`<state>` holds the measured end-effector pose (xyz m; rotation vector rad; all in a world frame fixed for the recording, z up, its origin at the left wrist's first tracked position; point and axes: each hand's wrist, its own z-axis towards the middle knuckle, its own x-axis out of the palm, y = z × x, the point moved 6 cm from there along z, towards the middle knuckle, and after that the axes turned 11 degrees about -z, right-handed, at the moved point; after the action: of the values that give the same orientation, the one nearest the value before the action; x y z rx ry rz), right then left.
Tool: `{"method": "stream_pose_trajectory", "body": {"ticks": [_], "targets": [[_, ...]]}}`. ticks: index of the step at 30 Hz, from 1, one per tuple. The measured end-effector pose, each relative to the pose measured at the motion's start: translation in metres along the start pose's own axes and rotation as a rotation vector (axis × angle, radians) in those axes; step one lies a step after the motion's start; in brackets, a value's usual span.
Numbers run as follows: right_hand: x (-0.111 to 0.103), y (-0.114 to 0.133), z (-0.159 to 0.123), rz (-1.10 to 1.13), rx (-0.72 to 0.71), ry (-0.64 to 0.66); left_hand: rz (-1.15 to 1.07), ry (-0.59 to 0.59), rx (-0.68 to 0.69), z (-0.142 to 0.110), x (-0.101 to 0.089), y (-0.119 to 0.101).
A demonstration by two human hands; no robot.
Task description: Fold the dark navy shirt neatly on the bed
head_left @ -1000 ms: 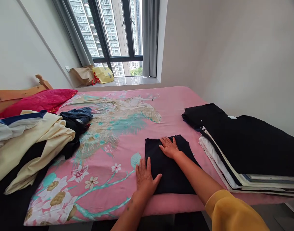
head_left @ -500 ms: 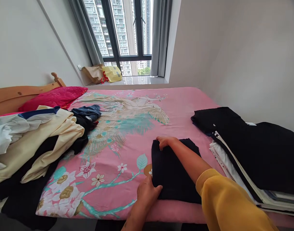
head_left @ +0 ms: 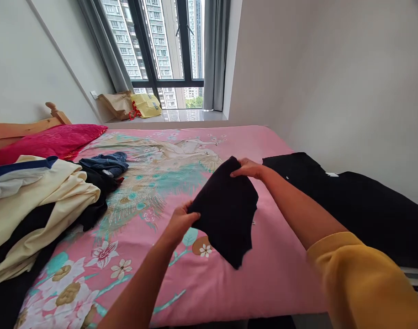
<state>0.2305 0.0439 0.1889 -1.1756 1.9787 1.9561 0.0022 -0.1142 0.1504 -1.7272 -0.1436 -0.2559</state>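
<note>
**Ana:** Head view is showing both hands lifting a folded black garment [head_left: 225,210] off the pink bedsheet [head_left: 273,269]. The left hand [head_left: 179,224] is pinching its near-left corner, fingers closed on the cloth, and the right hand [head_left: 248,168] is gripping the far top edge. It is hanging in the air above the sheet, its lower corner drooping.

**Ben:** How far along is the work looking?

**Ana:** I am judging it partway. A stack of folded clothes [head_left: 349,205] is lying along the right side of the bed, dark pieces on top. On the left, a heap of unfolded clothes [head_left: 40,205] is waiting, cream and black cloth tangled together, with a blue denim piece [head_left: 108,162] at its far edge.

**Ben:** Anything getting in the way?

**Ana:** Nothing is lying on the open sheet between the held piece and the stack; the person's own right forearm is crossing in front of it. Farther off, a red pillow [head_left: 47,141] is sitting by the wooden headboard [head_left: 23,128], and a brown paper bag [head_left: 118,104] and a yellow bag [head_left: 146,105] are resting on the window ledge [head_left: 195,116].
</note>
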Motion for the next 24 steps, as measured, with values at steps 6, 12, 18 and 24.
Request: {"method": "stream_pose_trajectory", "body": {"ticks": [6,12,18,24], "targets": [[-0.08,0.061,-0.03,0.134,-0.274,-0.428,0.839,0.06,0.43,0.03,-0.005,-0.148],[0.034,-0.001,-0.043,-0.246,-0.345,-0.338,1.308,-0.003,0.411,0.013,-0.056,-0.051],[0.161,-0.087,-0.089,-0.594,-0.337,-0.285,1.359,0.175,0.35,-0.033,-0.085,0.059],[0.184,-0.092,-0.161,-0.658,-0.384,-0.349,1.462,0.205,0.52,-0.088,-0.079,0.071]]}}
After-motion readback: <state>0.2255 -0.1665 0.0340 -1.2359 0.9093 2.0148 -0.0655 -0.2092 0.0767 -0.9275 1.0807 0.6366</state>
